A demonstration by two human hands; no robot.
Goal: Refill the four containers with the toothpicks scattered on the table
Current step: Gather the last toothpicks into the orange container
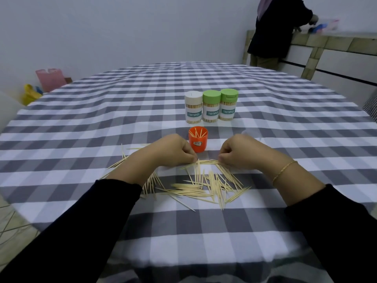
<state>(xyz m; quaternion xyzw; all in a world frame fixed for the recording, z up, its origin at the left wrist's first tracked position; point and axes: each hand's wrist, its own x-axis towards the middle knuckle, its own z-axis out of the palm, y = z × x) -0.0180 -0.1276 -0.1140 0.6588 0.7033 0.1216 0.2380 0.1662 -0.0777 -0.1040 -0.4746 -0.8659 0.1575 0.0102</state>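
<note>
Partly hidden under the left wrist: a fan of scattered toothpicks (206, 185), and unclear how many sticks sit inside the orange container (198, 141). Held between both sets of fingertips, a small bundle of toothpicks (207, 161), just in front of the orange container and beyond the loose pile, with three lidded containers (211, 106) standing farther off past the knuckles. Left hand (170, 149) palm-down, fingers curled and pinching the bundle's left end; right hand (241, 151) likewise curled, pinching the right end, wrists resting on the checked tablecloth (102, 123).
</note>
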